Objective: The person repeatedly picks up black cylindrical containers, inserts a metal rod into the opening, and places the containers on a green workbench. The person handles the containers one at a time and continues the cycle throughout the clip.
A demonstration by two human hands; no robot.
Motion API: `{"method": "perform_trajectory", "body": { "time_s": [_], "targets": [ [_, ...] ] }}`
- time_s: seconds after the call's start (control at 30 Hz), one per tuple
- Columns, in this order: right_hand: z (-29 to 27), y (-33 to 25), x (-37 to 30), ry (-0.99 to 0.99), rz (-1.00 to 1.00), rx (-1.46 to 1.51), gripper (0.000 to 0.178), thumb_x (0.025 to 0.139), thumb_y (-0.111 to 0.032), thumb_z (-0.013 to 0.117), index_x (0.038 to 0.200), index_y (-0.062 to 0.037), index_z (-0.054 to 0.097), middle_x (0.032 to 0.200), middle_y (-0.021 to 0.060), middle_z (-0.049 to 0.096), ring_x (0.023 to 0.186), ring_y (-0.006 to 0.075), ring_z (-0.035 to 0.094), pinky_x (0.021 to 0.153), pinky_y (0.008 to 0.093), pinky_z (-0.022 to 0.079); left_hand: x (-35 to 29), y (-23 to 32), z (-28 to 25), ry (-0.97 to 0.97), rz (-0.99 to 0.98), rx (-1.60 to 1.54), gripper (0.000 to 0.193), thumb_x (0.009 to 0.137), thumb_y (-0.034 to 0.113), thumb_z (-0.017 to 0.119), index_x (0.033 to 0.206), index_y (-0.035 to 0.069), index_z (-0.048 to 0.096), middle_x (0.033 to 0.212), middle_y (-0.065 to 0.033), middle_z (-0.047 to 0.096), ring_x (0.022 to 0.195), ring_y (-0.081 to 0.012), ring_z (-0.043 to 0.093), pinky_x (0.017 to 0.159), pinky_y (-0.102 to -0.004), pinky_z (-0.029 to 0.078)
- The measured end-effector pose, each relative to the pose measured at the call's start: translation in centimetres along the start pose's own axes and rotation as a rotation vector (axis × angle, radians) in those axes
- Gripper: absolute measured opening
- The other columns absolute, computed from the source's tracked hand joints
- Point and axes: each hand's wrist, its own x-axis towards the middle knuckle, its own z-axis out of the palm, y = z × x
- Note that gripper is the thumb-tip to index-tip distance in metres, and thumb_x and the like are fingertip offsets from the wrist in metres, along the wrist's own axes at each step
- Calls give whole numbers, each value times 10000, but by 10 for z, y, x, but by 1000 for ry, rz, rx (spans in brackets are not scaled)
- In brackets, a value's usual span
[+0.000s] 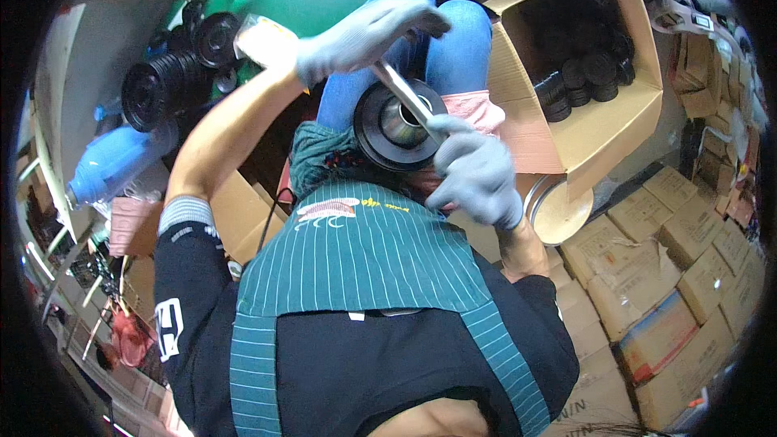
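Metal bar (402, 91) lying across black wheel (372, 131) at lap (340, 99), long axis slanting near right to far left, far end pointing toward left hand (368, 36). Right hand (477, 170) gripping near end. Left hand open, fingers outstretched rightward; cannot tell if touching bar. Open carton (611, 129) right, holding black discs (599, 69).

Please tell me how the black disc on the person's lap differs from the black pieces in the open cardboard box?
The disc looks wider than each of the black pieces in the box. The disc is single, on the lap; the pieces crowd together. The disc surrounds a shiny metal centre; the pieces show none. Both look black and round.
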Motion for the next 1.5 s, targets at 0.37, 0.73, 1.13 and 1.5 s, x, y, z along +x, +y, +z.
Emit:
{"method": "perform_trajectory", "body": {
  "time_s": [0.37, 0.73, 1.13, 1.5],
  "targets": [
    [71, 3, 120, -551, 133, -448, 313, 862, -360, 641, 756, -67, 671, 592, 137, 638, 563, 345, 673, 561, 485, 508, 126, -24, 91, -404, 329, -69, 346, 1107, 253, 578, 1277, -9, 728, 1192, -182, 762, 1101, -272, 717, 1004, -412, 556],
    [-4, 77, 99, 669, 356, 1506, 911, 1033, -759, 231, 1532, -42, 487, 1247, 283, 695, 1265, 431, 613, 1130, 584, 399, -29, 66, -50, 178, 282, 979, 297, 1063, 287, 648, 1301, 118, 702, 1010, -164, 748, 867, -311, 750, 744, -424, 600],
    [-7, 87, 75, 732, 239, 1020, 852, 1092, -676, 240, 1600, -17, 423, 1523, 282, 566, 1468, 391, 498, 1226, 539, 362, -36, 94, 113, 285, -447, 1366, 502, 960, 570, 710, 838, 86, 767, 735, -134, 759, 666, -287, 770, 570, -414, 580],
    [-11, 135, 57, 599, 574, 1107, 562, 1119, -490, 528, 1468, -49, 547, 1334, 179, 703, 1228, 370, 700, 1093, 585, 565, -57, 90, 104, 249, -368, 1409, 610, 990, 635, 664, 847, 43, 689, 708, -184, 724, 634, -338, 755, 538, -451, 570]
  ]
}}
